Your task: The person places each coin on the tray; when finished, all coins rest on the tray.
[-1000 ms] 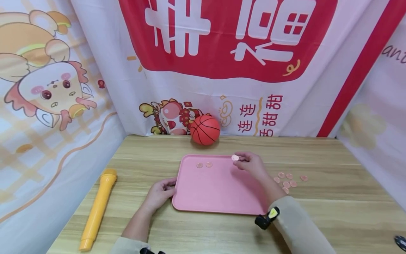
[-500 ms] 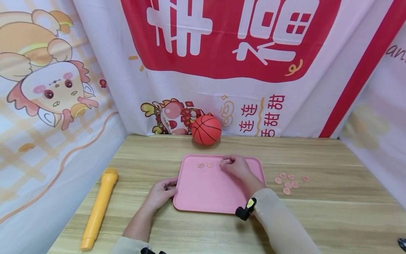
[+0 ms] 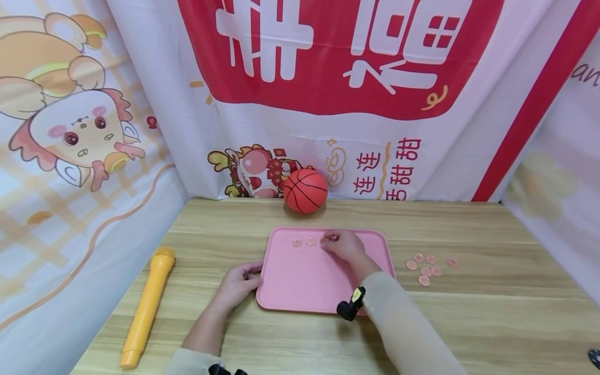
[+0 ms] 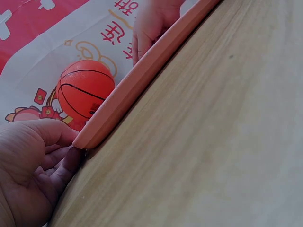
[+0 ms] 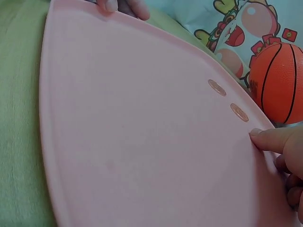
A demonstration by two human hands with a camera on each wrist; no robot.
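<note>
A pink rectangular tray [image 3: 300, 281] lies on the wooden table. My left hand [image 3: 238, 285] holds its left edge, with thumb and fingers at the rim [image 4: 113, 106] in the left wrist view. Two copper-coloured coins, a left coin [image 3: 297, 242] and a right coin [image 3: 311, 242], lie side by side near the tray's far edge. Just right of them my right hand [image 3: 346, 247] pinches a third coin [image 3: 324, 240] down at the tray surface. In the right wrist view the right thumb [image 5: 270, 138] touches the tray, and that third coin is hidden.
Several loose coins [image 3: 425, 272] lie on the table right of the tray. An orange toy basketball [image 3: 305, 191] sits behind the tray against the printed curtain. A yellow toy microphone [image 3: 146, 310] lies at the left. A dark object [image 3: 594, 357] shows at the right edge.
My right hand has moved left over the tray with the coin and come down beside the two lying coins. The left hand stays at the tray's left edge.
</note>
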